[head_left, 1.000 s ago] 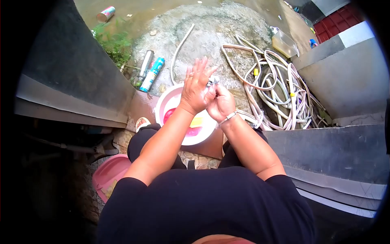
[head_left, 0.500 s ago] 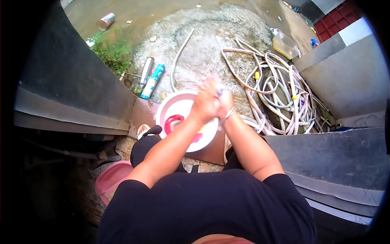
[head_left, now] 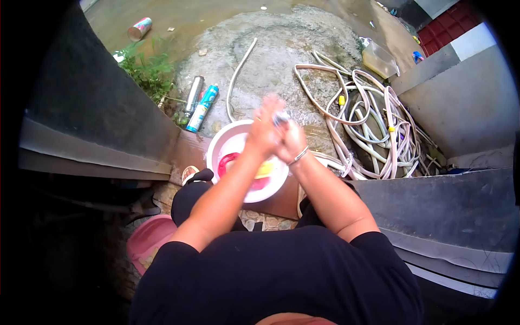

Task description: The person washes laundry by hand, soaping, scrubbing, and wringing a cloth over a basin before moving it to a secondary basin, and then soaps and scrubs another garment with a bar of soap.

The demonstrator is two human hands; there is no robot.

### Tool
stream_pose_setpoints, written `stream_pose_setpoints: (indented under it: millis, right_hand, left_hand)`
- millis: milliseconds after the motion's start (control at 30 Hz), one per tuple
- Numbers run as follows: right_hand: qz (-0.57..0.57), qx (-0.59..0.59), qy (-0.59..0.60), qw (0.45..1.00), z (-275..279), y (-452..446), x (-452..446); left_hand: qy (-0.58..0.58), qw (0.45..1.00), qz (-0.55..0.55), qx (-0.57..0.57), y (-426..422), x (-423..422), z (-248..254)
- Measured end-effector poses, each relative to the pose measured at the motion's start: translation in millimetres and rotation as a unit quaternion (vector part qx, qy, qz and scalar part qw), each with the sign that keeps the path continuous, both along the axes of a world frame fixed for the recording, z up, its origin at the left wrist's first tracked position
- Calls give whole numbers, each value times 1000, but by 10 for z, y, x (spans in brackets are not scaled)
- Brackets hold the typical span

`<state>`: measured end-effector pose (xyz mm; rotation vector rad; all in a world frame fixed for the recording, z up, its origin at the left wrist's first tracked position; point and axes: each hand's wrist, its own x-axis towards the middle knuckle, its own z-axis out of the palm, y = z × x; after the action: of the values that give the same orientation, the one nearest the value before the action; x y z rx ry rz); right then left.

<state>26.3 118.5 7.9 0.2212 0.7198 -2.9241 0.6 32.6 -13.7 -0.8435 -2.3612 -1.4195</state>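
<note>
My left hand (head_left: 263, 134) and my right hand (head_left: 293, 140) are pressed together above the far right rim of a white basin (head_left: 215, 145). Motion smears their fingers. A small bluish-grey thing (head_left: 280, 118) shows between them, too blurred to name. The fingers look closed around each other. A bracelet (head_left: 299, 155) circles my right wrist. Below my forearms, the basin holds a red ring-shaped item (head_left: 223, 162) and a yellow item (head_left: 265, 169), both partly hidden by my left arm.
A tangled pale hose (head_left: 374, 116) lies on the right beside a clear plastic container (head_left: 380, 60). Left of the basin are a blue can (head_left: 202, 108) and a silver can (head_left: 193, 96). A pink tub (head_left: 146, 238) sits by my left side. Dark walls (head_left: 97, 103) flank both sides.
My joined hands have shifted slightly left and turned a little, still moving against each other. More of the yellow item in the basin shows now.
</note>
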Motion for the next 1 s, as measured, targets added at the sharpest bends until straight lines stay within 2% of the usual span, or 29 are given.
stream_pose_setpoints:
  millis: [33,67,133,167,200,233,267,333,400,433,533,833,867,933,967,1000]
  right_hand:
    - [18,12,-14,1000,-21,-99,68]
    - [36,23,-23,999,0,-165,100]
    - [48,49,-32,997,46,-143,100]
    - [68,98,-29,992,14,-81,57]
    - [88,149,-28,985,-10,-15,34]
    - [100,173,-32,979,4,39,4]
    - [99,173,-35,979,-1,87,-7]
    - [54,183,-73,979,-9,157,-48]
    - [44,167,-55,983,-57,231,-107]
    - [33,169,-56,984,-55,263,-119]
    - [11,173,-67,983,-36,362,-117]
    - [-57,143,-48,987,-32,494,-168]
    - [-63,132,-52,988,-40,503,-164]
    - [-46,123,-43,990,-66,545,-193]
    - [-32,123,-41,991,-80,557,-204]
    - [-17,123,-38,991,-97,565,-213]
  left_hand:
    - [-2,996,86,-24,-76,-145,52]
    - [-2,996,86,-26,-163,-209,25]
    - [-90,994,-32,55,-321,-302,28]
    - [-18,997,-17,71,-308,-304,41]
    - [-21,997,-17,69,-341,-298,42]
    - [-77,996,-10,32,-383,-284,128]
    - [-132,991,-5,-7,-411,-272,174]
    - [-89,996,7,18,-449,-288,168]
    - [-67,993,100,12,-513,-343,148]
    - [-108,986,126,-32,-556,-387,143]
    - [-69,988,141,1,-606,-421,115]
    - [-112,970,217,12,-715,-532,3]
    - [-112,969,218,11,-734,-524,-20]
    - [-138,975,147,-90,-799,-513,-102]
    - [-201,970,77,-114,-823,-536,-131]
    - [-202,970,77,-114,-797,-518,-178]
